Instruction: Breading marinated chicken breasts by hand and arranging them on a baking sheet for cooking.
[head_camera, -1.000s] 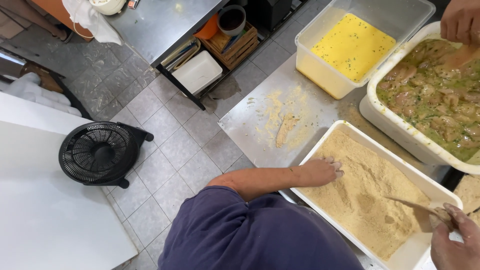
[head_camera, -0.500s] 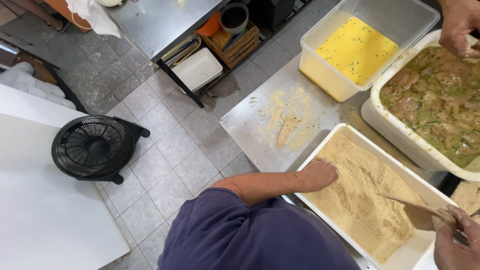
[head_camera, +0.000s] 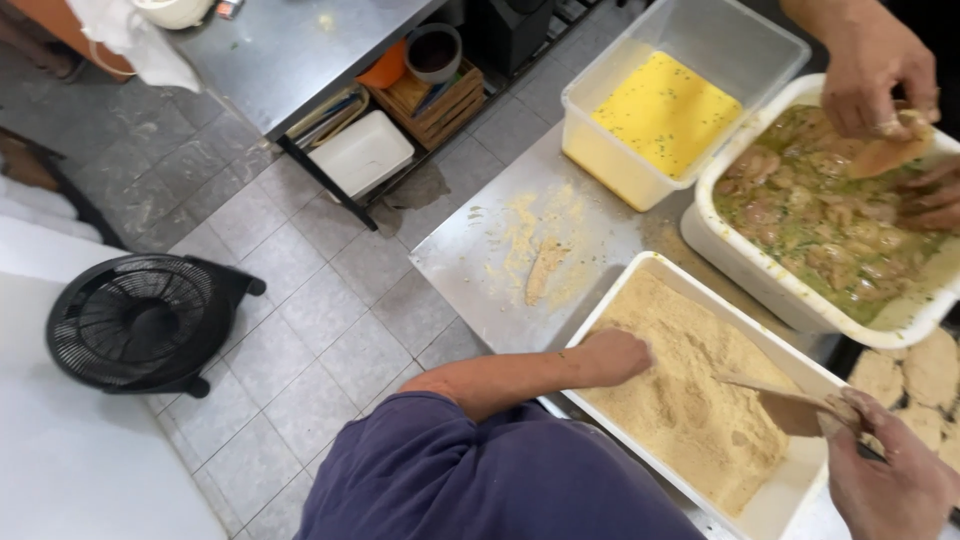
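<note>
My left hand (head_camera: 612, 356) rests curled on the breadcrumbs in a white tray (head_camera: 640, 272) on the steel table; its fingertips are hidden in the crumbs. At the tray's lower right corner, my right hand (head_camera: 888, 480) grips a flat scraper (head_camera: 775, 397) whose blade lies on the crumbs. One breaded strip (head_camera: 543, 270) lies on scattered crumbs on the steel table (head_camera: 460, 262) to the left. My purple shirt (head_camera: 480, 480) fills the bottom of the view.
A co-worker's hands (head_camera: 880, 75) hold a meat piece over a white tub of marinated meat (head_camera: 740, 270). A clear tub of yellow egg wash (head_camera: 665, 110) stands behind. Breaded pieces (head_camera: 915, 375) lie at right. A black floor fan (head_camera: 140, 320) stands on the tiles.
The co-worker's hand has come down to the marinated tub and lifted a piece. My left hand stays in the crumbs; my right hand with the scraper barely moved.
</note>
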